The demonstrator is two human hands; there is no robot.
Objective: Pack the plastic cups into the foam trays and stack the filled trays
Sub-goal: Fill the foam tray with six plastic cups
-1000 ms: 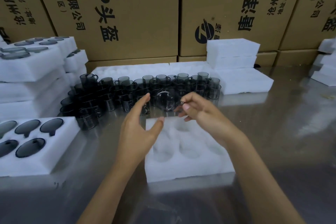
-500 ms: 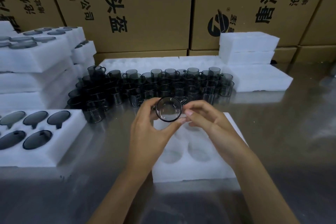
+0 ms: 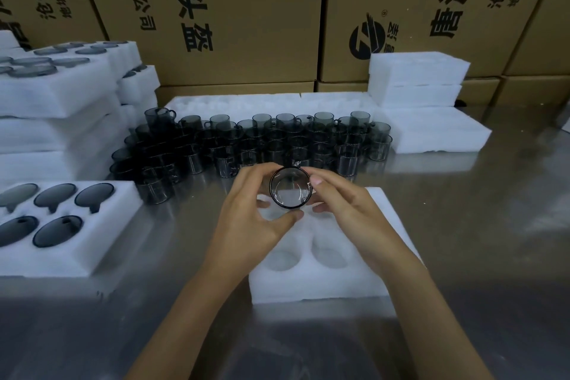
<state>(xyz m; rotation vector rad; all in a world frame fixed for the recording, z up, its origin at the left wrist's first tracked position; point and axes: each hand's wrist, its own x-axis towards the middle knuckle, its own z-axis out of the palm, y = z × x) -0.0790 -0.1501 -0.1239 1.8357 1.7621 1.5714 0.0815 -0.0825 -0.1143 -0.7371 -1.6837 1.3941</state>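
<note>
Stacked filled trays point(image 3: 52, 86) far left on tabletop point(image 3: 478, 225). Loose cups point(image 3: 253, 142) crowd the far middle, so lots left. Near tray point(image 3: 320, 281) empty. Left hand point(image 3: 256, 219) and right hand point(image 3: 345, 207) both pinch one cup point(image 3: 289, 191) over it.

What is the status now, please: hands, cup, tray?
Left hand and right hand both grip one smoky cup. Cup above empty foam tray, not seated. Nothing blocks the pockets.
</note>
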